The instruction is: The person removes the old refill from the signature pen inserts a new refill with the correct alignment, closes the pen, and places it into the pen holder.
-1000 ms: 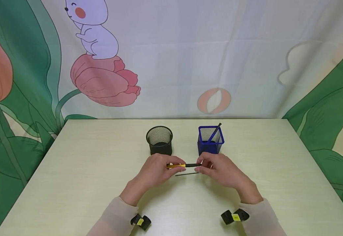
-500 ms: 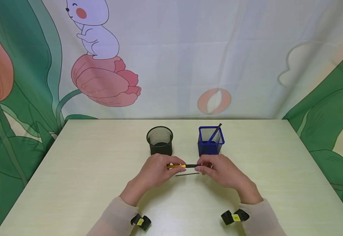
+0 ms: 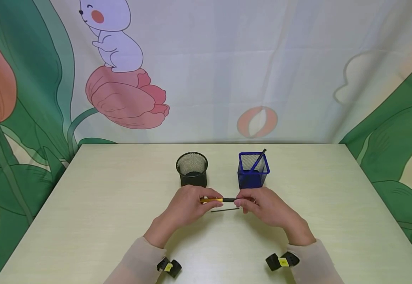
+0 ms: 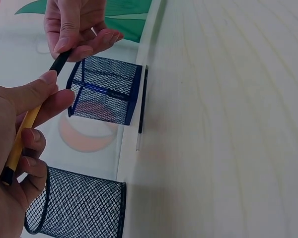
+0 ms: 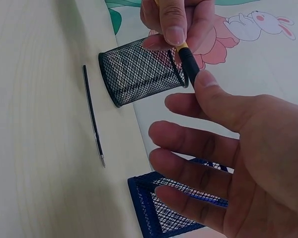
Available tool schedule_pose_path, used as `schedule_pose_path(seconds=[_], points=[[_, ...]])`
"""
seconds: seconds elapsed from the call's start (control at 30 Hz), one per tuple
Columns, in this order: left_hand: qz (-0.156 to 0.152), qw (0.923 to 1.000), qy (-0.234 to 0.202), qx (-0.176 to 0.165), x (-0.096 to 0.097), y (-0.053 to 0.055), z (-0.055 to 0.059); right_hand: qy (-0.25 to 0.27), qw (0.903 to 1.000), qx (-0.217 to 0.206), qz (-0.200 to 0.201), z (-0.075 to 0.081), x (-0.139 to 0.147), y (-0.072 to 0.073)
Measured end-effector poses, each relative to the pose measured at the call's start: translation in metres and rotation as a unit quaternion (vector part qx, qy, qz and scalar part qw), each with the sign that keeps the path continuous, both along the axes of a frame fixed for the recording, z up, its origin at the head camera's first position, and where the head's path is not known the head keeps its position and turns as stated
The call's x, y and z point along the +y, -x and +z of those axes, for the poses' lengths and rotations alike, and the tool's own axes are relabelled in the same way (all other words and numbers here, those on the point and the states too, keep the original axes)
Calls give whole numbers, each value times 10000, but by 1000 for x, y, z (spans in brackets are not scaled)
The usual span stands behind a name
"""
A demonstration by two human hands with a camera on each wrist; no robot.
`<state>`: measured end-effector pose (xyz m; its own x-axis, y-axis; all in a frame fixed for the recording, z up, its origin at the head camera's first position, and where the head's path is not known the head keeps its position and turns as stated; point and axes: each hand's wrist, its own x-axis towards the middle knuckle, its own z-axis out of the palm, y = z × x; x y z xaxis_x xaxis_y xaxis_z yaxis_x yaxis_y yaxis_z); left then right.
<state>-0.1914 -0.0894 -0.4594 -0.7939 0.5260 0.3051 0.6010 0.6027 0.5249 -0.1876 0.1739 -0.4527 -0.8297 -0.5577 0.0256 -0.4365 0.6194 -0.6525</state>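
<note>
Between my two hands, a yellow pen (image 4: pixel 29 119) with a black grip section is held level above the table. My left hand (image 3: pixel 188 205) grips its yellow barrel, the black end cap showing by the palm in the left wrist view. With thumb and index finger, my right hand (image 3: pixel 266 203) pinches the black grip end; its other fingers spread loosely in the right wrist view. That end's tip is hidden by my fingers. On the table just below the pen lies a thin dark pen refill (image 5: pixel 92 114) with a metal tip.
A round black mesh pen holder (image 3: pixel 193 179) stands beyond my left hand. Beyond my right hand is a square blue mesh pen holder (image 3: pixel 250 179) with a pen (image 3: pixel 258 159) leaning in it. A printed curtain (image 3: pixel 206 71) hangs behind the table's back edge.
My right hand's fingers have shifted slightly on the black end of the pen, covering more of it. The left hand and the refill have stayed in place.
</note>
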Motion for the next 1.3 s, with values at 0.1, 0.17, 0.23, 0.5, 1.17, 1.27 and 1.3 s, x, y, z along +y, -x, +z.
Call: schedule_pose_path(seconds=[0.1,0.17,0.23,0.5,1.17,1.27,1.3], points=[[-3,10000,15,59,0,0,0,-3,10000,3,30,0,0,-1],[0,9999,21,107,-1,-1,0,-16,10000,32,58,0,0,-2],[-1,9999,16,155,-1,-1,0,-16,9999,60,95,0,0,-2],[-54,9996,-80,258,-1,-3,0,54,9996,108,262,-2,0,-3],[-89,9984,-119,547,-1,-4,-1,87,9997,-30,217,-2,-2,-5],[-54,9984,-92,549,-1,-3,-2,84,9998,-39,173,-2,-2,-5],[-43,9985,-80,541,-1,-3,-2,88,9998,-51,155,-2,-2,-5]])
